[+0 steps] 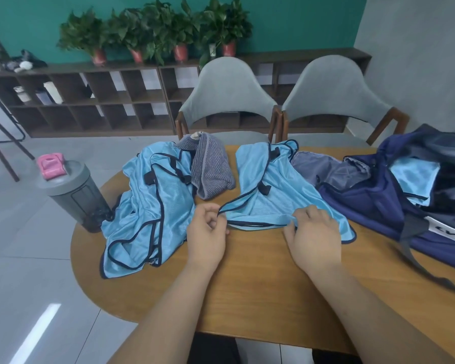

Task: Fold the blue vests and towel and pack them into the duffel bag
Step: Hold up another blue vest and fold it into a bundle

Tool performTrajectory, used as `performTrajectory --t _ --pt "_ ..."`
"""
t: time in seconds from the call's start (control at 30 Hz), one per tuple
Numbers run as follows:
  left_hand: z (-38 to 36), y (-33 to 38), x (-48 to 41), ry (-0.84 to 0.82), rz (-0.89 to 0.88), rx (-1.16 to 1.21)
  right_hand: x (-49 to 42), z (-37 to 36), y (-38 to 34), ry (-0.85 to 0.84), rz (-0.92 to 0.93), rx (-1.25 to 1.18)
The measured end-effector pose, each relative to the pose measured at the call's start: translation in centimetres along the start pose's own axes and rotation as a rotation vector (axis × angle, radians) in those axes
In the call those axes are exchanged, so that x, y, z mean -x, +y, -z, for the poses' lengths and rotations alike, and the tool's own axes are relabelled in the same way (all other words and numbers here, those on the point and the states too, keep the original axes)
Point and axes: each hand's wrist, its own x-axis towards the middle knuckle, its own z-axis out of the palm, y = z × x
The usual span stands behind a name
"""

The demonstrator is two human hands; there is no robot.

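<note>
A light-blue vest with dark trim (271, 198) lies spread in the middle of the round wooden table (260, 285). My left hand (208, 232) pinches its near-left strap edge, and my right hand (313, 232) pinches the near hem. A heap of more blue vests (153, 206) lies crumpled to the left. Between the two, at the table's far edge, sits a bunched grey striped towel (210, 169). The navy duffel bag (394, 203) lies open on the right, with a folded blue vest (413, 177) inside.
A grey shaker bottle with a pink lid (71, 190) stands at the table's left edge, touching the vest heap. Two grey chairs (229, 101) stand behind the table. The bag's strap (426, 264) trails over the table on the right. Shelves with potted plants line the back wall.
</note>
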Motion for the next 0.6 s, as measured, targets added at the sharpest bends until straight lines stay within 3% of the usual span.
performTrajectory --t 0.07,0.2,0.27,0.37,0.47,0.6 --pt "0.1 0.3 0.2 -0.023 0.008 0.001 0.1 0.4 -0.1 0.027 0.046 0.015" --pt "0.1 0.5 0.2 -0.091 -0.002 -0.005 0.3 1.3 -1.7 0.047 0.405 -0.180" --pt "0.1 0.7 0.2 -0.107 0.001 0.021 0.6 1.3 -3.5 -0.012 0.476 -0.245" --pt "0.1 1.1 0.3 -0.111 0.024 0.027 0.7 0.4 -6.0 -0.091 0.449 -0.251" --pt "0.2 0.9 0.1 -0.105 0.067 0.112 0.4 -0.3 -6.8 -0.045 0.385 -0.309" --pt "0.1 0.6 -0.1 -0.069 0.066 0.184 0.2 0.1 -5.5 -0.123 0.192 -0.577"
